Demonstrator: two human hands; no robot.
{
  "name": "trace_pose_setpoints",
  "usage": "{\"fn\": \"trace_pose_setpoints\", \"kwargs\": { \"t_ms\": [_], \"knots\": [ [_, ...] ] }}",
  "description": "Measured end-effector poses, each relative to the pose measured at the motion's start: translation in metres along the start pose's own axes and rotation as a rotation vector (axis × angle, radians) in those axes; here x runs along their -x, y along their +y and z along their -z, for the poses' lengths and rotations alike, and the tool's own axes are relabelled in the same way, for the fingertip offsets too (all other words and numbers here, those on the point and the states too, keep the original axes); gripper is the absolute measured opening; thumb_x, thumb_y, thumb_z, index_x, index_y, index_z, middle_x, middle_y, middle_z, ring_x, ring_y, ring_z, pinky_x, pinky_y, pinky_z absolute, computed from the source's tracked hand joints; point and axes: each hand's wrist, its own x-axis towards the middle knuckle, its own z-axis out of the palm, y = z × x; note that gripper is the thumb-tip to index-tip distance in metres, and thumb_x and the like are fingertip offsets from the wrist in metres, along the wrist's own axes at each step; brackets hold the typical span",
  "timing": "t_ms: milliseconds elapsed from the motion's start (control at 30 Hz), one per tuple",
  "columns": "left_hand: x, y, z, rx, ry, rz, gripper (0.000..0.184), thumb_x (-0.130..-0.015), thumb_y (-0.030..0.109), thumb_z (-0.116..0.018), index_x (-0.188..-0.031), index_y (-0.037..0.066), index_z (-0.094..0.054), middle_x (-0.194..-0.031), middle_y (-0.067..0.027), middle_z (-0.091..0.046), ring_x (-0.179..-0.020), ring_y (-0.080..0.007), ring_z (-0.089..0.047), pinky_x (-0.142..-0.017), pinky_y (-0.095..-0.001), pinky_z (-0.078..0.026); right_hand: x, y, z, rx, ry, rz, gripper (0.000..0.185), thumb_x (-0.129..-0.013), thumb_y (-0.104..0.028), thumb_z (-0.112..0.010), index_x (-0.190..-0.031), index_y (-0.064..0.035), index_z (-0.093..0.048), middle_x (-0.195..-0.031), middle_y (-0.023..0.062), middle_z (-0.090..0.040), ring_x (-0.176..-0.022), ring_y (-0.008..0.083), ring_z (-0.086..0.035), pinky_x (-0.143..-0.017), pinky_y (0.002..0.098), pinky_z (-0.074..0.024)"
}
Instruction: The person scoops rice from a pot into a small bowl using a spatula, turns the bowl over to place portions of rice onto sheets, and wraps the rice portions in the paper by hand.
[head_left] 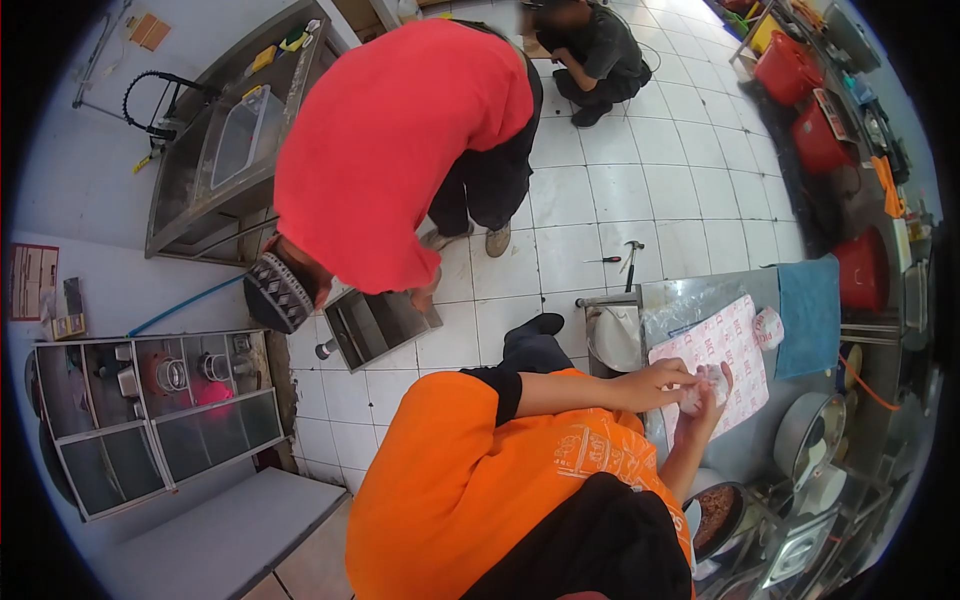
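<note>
My right hand [703, 412] is closed around a small white and pink crumpled bundle [708, 384] that looks like thin wrapping or plastic. The fingers of my left hand [655, 386] are pinched together at its near side; what exactly they grip is too small to make out. Both hands are over a white sheet with pink print [735, 345], which lies on the metal table [665, 290]. A white roll or cup with pink marks [768, 328] touches the sheet's far edge.
A blue cloth [808, 318] drapes over the table, and pots [808, 430] crowd its near side. A person in red [400, 130] bends over a metal box [378, 330]. A hammer [631, 262] lies on the tiles. Another person [605, 50] squats behind.
</note>
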Motion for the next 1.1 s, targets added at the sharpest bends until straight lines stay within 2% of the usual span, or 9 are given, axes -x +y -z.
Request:
{"fn": "trace_pose_setpoints", "kwargs": {
  "t_ms": [100, 200, 333, 433, 500, 700, 833, 933, 1100],
  "knots": [
    [0.001, 0.008, 0.001, 0.003, -0.011, 0.043, 0.047, -0.094, 0.018, -0.056, -0.139, 0.013, -0.048, -0.117, -0.0097, -0.053, -0.106, -0.0226, -0.049, -0.088, -0.0346, -0.044, -0.015, -0.006, 0.029, -0.081, 0.173, -0.121, 0.058, -0.083, -0.013, -0.065, -0.136, -0.0110, -0.042, -0.115, 0.0105, -0.055, -0.104, 0.0224, -0.057, -0.080, 0.0358, -0.0515],
    [-0.004, 0.002, 0.010, 0.037, 0.141, -0.014, 0.042, -0.094, 0.020, -0.056, -0.135, 0.011, -0.051, -0.117, -0.0090, -0.055, -0.106, -0.0216, -0.052, -0.089, -0.0327, -0.044, -0.030, -0.013, 0.049, 0.125, 0.351, -0.042, 0.052, -0.084, -0.011, -0.064, -0.132, -0.0093, -0.044, -0.112, 0.0127, -0.057, -0.093, 0.0220, -0.060, -0.073, 0.0352, -0.0540],
    [-0.010, 0.001, 0.037, 0.116, 0.206, 0.120, 0.034, -0.095, 0.022, -0.056, -0.127, 0.009, -0.055, -0.120, -0.0074, -0.056, -0.108, -0.0184, -0.054, -0.093, -0.0313, -0.043, -0.051, -0.013, 0.074, 0.761, 0.660, 0.410, 0.049, -0.076, -0.015, -0.069, -0.122, -0.0098, -0.051, -0.104, 0.0092, -0.062, -0.086, 0.0213, -0.062, -0.065, 0.0328, -0.0534],
    [-0.014, -0.004, 0.051, 0.216, 0.144, 0.113, 0.029, -0.096, 0.019, -0.054, -0.123, 0.008, -0.057, -0.123, -0.0057, -0.056, -0.109, -0.0159, -0.053, -0.096, -0.0309, -0.042, -0.051, -0.031, 0.083, 0.886, 0.873, 0.245, 0.057, -0.069, -0.017, -0.073, -0.121, -0.0085, -0.051, -0.106, 0.0111, -0.063, -0.091, 0.0237, -0.063, -0.074, 0.0354, -0.0528],
    [-0.017, 0.000, 0.063, 0.200, 0.118, 0.106, 0.026, -0.096, 0.016, -0.054, -0.121, 0.009, -0.059, -0.121, -0.0046, -0.057, -0.105, -0.0149, -0.055, -0.091, -0.0300, -0.044, -0.058, -0.024, 0.117, 1.132, 1.026, 0.388, 0.058, -0.065, -0.016, -0.074, -0.118, -0.0080, -0.053, -0.106, 0.0145, -0.063, -0.096, 0.0320, -0.063, -0.085, 0.0394, -0.0489],
    [-0.032, 0.027, 0.088, 0.057, 0.007, 0.181, 0.024, -0.095, 0.012, -0.054, -0.118, 0.007, -0.061, -0.110, -0.0031, -0.061, -0.093, -0.0117, -0.054, -0.085, -0.0257, -0.044, -0.048, -0.019, 0.131, 1.231, 1.185, -0.250, 0.064, -0.066, -0.027, -0.072, -0.126, -0.0173, -0.048, -0.120, 0.0202, -0.056, -0.107, 0.0397, -0.060, -0.090, 0.0478, -0.0483],
    [-0.041, 0.024, 0.079, 0.050, -0.134, 0.185, 0.023, -0.095, 0.011, -0.054, -0.116, 0.006, -0.062, -0.109, -0.0029, -0.062, -0.092, -0.0108, -0.054, -0.084, -0.0252, -0.043, -0.048, -0.011, 0.146, 1.209, 1.239, -0.282, 0.070, -0.066, -0.033, -0.075, -0.128, -0.0226, -0.046, -0.121, 0.0195, -0.054, -0.106, 0.0412, -0.060, -0.089, 0.0492, -0.0489],
    [-0.043, 0.026, 0.071, 0.032, -0.227, 0.211, 0.022, -0.095, 0.010, -0.053, -0.114, 0.006, -0.062, -0.107, -0.0028, -0.062, -0.091, -0.0103, -0.054, -0.084, -0.0253, -0.043, -0.039, -0.029, 0.138, 1.163, 1.301, -0.315, 0.064, -0.073, -0.031, -0.073, -0.131, -0.0225, -0.046, -0.127, 0.0200, -0.049, -0.114, 0.0413, -0.054, -0.089, 0.0498, -0.0485],
    [-0.045, 0.024, 0.049, -0.015, -0.361, 0.193, 0.022, -0.093, 0.010, -0.056, -0.114, 0.005, -0.062, -0.110, -0.0057, -0.062, -0.096, -0.0139, -0.055, -0.086, -0.0270, -0.043, -0.046, -0.035, 0.135, 1.042, 1.359, -0.218, 0.086, -0.073, -0.042, -0.077, -0.144, -0.0272, -0.032, -0.135, 0.0244, -0.042, -0.127, 0.0457, -0.040, -0.099, 0.0520, -0.0407]
  ]
}}
